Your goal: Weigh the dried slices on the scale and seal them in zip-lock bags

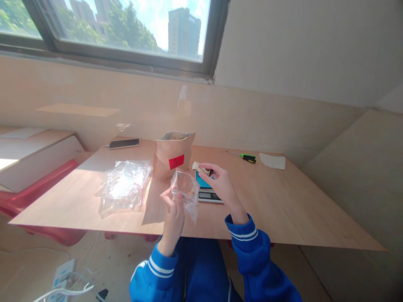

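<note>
My left hand (174,212) pinches the edge of a small clear plastic bag (186,185), whose mouth gapes upward over the table's front part. Between the fingertips of my right hand (222,182) is a pale cream, irregular dried piece (197,167), held just above and to the right of the bag's mouth. Its exact kind cannot be made out. Below my right hand lies a small digital scale (208,196) with a blue-green top, partly covered by the fingers. Behind the bag stands an open brown kraft paper pouch (163,153) with a red label.
Several clear plastic bags (124,184) lie piled on the left of the wooden table (283,209). A phone (124,144) rests at the back left. Toward the back right are a green-and-black screwdriver (248,158) and a torn white paper (272,161).
</note>
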### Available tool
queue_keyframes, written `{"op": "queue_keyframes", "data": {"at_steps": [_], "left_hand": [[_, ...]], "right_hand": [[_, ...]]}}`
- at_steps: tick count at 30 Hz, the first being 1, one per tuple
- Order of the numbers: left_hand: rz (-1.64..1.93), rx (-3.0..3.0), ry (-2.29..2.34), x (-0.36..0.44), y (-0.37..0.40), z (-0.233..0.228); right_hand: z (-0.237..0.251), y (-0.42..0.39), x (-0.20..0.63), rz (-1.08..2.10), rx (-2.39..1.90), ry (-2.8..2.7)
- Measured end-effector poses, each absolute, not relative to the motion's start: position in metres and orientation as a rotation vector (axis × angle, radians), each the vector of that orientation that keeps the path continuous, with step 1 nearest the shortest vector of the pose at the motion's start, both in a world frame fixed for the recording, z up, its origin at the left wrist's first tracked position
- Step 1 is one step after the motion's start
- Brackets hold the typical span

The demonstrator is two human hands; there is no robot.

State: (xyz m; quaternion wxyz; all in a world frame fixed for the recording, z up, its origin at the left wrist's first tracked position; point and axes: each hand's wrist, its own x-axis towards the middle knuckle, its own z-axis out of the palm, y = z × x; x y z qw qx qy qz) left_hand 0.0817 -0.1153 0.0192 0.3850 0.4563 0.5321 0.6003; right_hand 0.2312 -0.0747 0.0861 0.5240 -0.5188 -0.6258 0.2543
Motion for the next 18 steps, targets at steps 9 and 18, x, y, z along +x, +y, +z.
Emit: {"op": "queue_keyframes", "data": {"at_steps": [9,18], "left_hand": [[1.563,1.114,1.366,0.08,-0.115,0.017],[1.538,1.077,1.366,0.072,-0.114,0.012]], "right_hand": [[0.086,-0.073,0.199,0.748,-1.031,-1.631],[0.006,0.005,0.254,0.244,-1.53,-1.662]]}}
